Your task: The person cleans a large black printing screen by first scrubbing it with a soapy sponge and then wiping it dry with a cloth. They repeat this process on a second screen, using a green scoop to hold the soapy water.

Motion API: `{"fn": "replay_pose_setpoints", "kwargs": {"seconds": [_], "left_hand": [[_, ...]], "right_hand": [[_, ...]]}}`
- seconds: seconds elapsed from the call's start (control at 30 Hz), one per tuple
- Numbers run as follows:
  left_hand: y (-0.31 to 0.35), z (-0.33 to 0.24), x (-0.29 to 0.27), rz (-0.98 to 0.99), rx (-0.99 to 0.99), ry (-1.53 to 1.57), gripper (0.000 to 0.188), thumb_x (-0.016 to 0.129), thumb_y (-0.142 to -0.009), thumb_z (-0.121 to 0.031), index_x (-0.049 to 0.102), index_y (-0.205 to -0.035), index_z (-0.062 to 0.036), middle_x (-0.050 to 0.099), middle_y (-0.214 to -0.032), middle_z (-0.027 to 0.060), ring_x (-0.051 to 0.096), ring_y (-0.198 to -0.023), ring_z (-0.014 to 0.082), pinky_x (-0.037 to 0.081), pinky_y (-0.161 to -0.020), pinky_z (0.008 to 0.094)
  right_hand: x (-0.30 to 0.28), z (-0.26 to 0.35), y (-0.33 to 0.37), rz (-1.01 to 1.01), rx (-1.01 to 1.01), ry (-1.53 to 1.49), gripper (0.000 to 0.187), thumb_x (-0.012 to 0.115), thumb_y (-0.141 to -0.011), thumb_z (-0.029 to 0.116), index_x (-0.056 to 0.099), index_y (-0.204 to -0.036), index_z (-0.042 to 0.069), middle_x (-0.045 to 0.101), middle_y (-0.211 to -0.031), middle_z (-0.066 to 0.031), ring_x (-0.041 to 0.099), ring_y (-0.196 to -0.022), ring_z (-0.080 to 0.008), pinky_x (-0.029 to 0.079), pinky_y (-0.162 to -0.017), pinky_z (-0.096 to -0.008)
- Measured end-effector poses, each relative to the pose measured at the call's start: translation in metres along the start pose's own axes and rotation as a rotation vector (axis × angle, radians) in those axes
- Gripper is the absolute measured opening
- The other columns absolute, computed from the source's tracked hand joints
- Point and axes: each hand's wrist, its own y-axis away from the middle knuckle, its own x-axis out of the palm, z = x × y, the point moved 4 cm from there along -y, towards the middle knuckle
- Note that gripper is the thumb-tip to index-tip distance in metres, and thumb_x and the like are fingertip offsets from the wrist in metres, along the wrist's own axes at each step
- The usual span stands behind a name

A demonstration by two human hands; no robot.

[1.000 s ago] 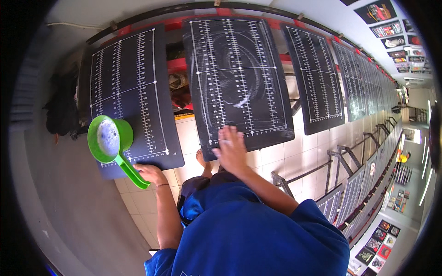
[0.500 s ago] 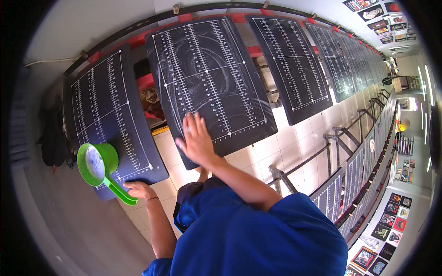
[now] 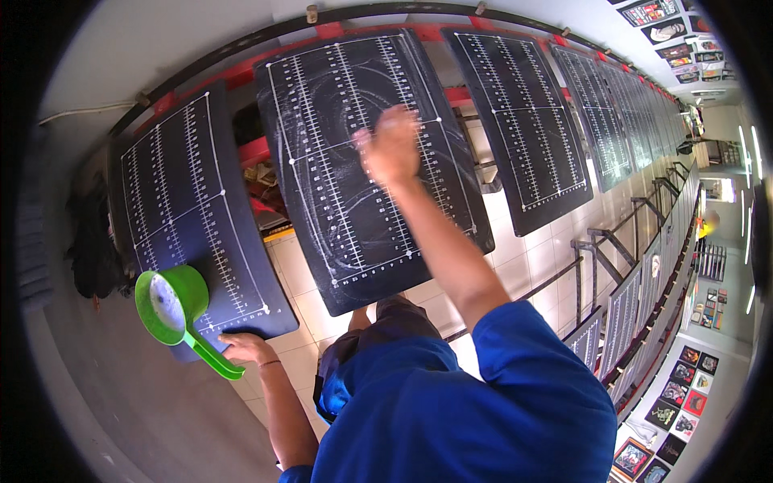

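Observation:
My right hand (image 3: 392,149) is over the upper middle of a black board (image 3: 322,294) marked with white ruler lines. It is blurred, with the fingers stretched out and nothing in them. Pale, wet-looking swirls streak that board's surface. On the near part of another marked black board (image 3: 266,322) to the left stands a green dipper (image 3: 192,290) with whitish, frothy liquid inside. My left hand (image 3: 248,348) lies at this board's near edge, beside the dipper's handle. Its visible fingers look extended, partly hidden behind the handle.
More marked boards (image 3: 523,129) run in a row to the right along a red and black frame. A second rack (image 3: 596,241) of dark metal with boards stands at right. Dark cloth (image 3: 93,241) hangs at far left. A person in yellow (image 3: 707,225) is far off.
My right hand has moved up and to the right, from the near part of the streaked board to its upper middle. My left hand and the dipper stay almost where they were.

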Motion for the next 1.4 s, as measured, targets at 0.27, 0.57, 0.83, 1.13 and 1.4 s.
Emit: {"fn": "replay_pose_setpoints", "kwargs": {"seconds": [0.27, 0.57, 0.83, 1.13, 1.4], "left_hand": [[0.011, 0.000, -0.021, 0.027, -0.095, -0.009, 0.089, 0.049, -0.105, -0.045, 0.017, -0.134, 0.0323, 0.039, -0.128, 0.0532, 0.054, -0.116, 0.0498, 0.044, -0.098, 0.0549], [-0.010, 0.015, -0.003, 0.071, -0.180, -0.083, 0.086, 0.047, -0.103, -0.054, 0.036, -0.126, 0.0280, 0.051, -0.121, 0.0488, 0.059, -0.111, 0.0503, 0.048, -0.095, 0.0553], [-0.003, 0.036, -0.025, 0.018, -0.305, -0.169, 0.083, 0.045, -0.101, -0.058, 0.044, -0.122, 0.0225, 0.054, -0.121, 0.0455, 0.062, -0.109, 0.0494, 0.050, -0.094, 0.0551], [0.004, -0.012, -0.014, 0.050, -0.221, -0.207, 0.082, 0.042, -0.103, -0.058, 0.045, -0.119, 0.0225, 0.054, -0.112, 0.0457, 0.060, -0.105, 0.0512, 0.047, -0.090, 0.0582], [0.005, 0.022, -0.029, 0.006, -0.253, -0.247, 0.081, 0.041, -0.103, -0.058, 0.044, -0.123, 0.0209, 0.056, -0.117, 0.0444, 0.061, -0.106, 0.0502, 0.049, -0.091, 0.0552]], "right_hand": [[-0.065, -0.060, 0.131, 0.226, -0.020, 0.042, 0.080, 0.055, -0.099, 0.051, 0.040, -0.145, -0.012, 0.035, -0.153, -0.0334, 0.031, -0.144, -0.0497, 0.025, -0.117, -0.0604], [0.021, -0.007, -0.097, 0.045, -0.046, -0.025, 0.082, 0.045, -0.102, 0.054, 0.037, -0.147, -0.013, 0.028, -0.158, -0.0316, 0.022, -0.148, -0.0504, 0.016, -0.124, -0.0543], [-0.018, -0.068, 0.012, 0.303, -0.314, 0.015, 0.082, 0.046, -0.101, 0.056, 0.030, -0.155, -0.004, 0.028, -0.160, -0.0290, 0.026, -0.148, -0.0488, 0.019, -0.122, -0.0561], [0.066, 0.036, -0.173, 0.028, -0.355, -0.106, 0.083, 0.048, -0.099, 0.060, 0.039, -0.150, -0.005, 0.032, -0.158, -0.0285, 0.028, -0.147, -0.0477, 0.019, -0.123, -0.0540], [0.031, -0.051, -0.131, 0.201, -0.474, 0.042, 0.078, 0.043, -0.103, 0.056, 0.038, -0.151, -0.005, 0.029, -0.160, -0.0279, 0.024, -0.150, -0.0461, 0.017, -0.123, -0.0538]]}}
